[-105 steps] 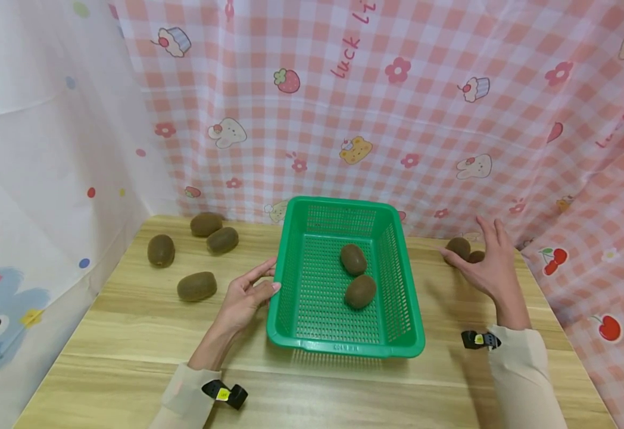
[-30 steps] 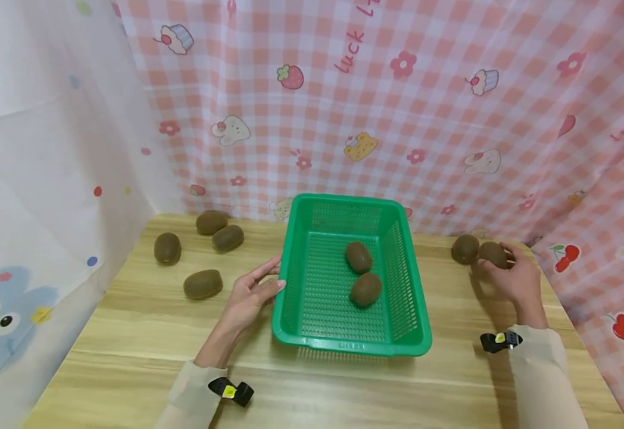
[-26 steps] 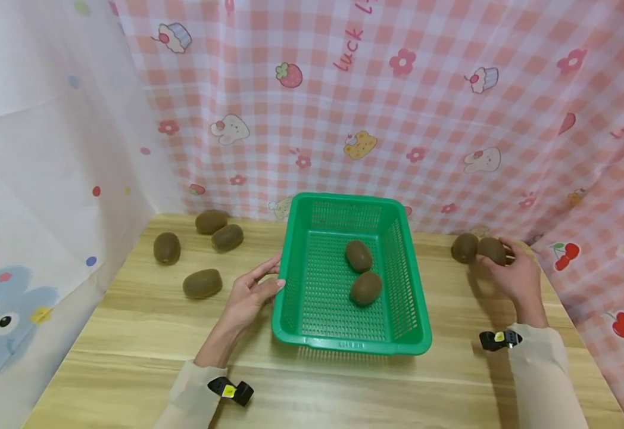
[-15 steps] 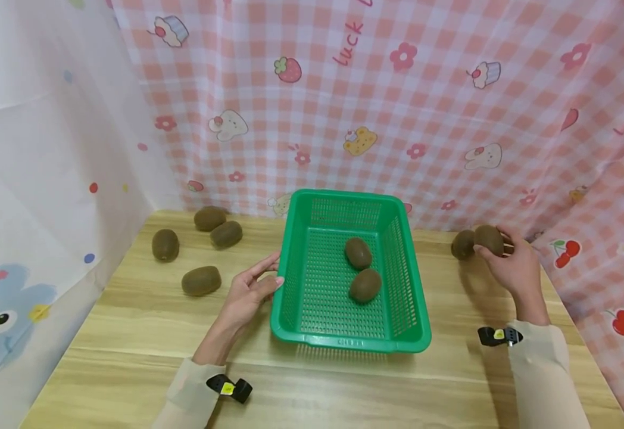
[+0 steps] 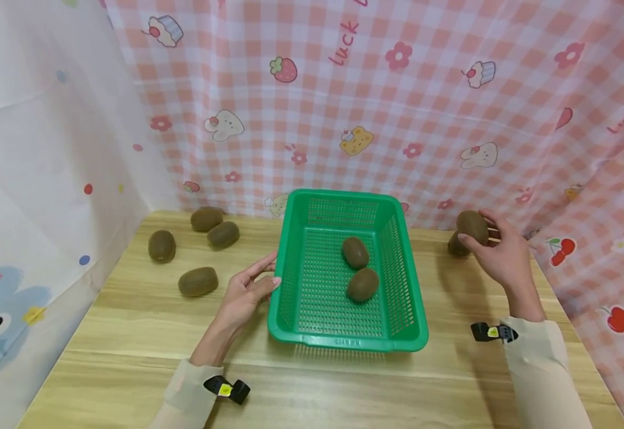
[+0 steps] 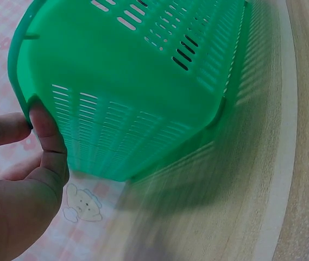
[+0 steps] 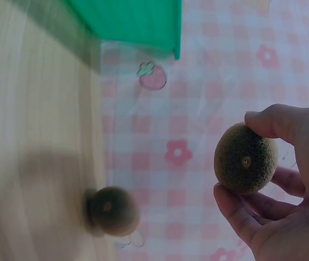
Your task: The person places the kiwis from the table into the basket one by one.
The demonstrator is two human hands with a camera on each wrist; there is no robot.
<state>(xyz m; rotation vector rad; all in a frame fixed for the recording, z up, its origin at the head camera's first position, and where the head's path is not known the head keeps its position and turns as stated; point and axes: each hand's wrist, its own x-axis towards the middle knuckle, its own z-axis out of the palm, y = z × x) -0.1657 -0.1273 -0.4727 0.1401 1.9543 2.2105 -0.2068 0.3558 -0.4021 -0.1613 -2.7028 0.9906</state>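
Thumb and fingers of my right hand [image 5: 505,256] grip a brown kiwi [image 5: 472,226], held above the table. In the right wrist view the held kiwi [image 7: 245,158] shows one end, clear of the table. Below it lies another kiwi [image 5: 458,245], partly hidden behind the held one in the head view. My left hand [image 5: 245,295] pinches the left rim of a green plastic basket [image 5: 349,342]; the left wrist view shows the thumb and fingers on either side of the rim [image 6: 21,81]. Two kiwis, one at the back [image 5: 355,252] and one nearer [image 5: 362,285], lie inside the basket.
On the left of the wooden table [image 5: 312,387] lie several more kiwis, among them one near the front [image 5: 198,282] and one at the far left [image 5: 162,246]. A pink checked curtain [image 5: 312,107] hangs behind the table, and a white cloth [image 5: 49,149] hangs on the left.
My right hand, at first spread near two kiwis on the right, has taken the right one, raised it and moved it left over the other. The left hand still holds the basket.
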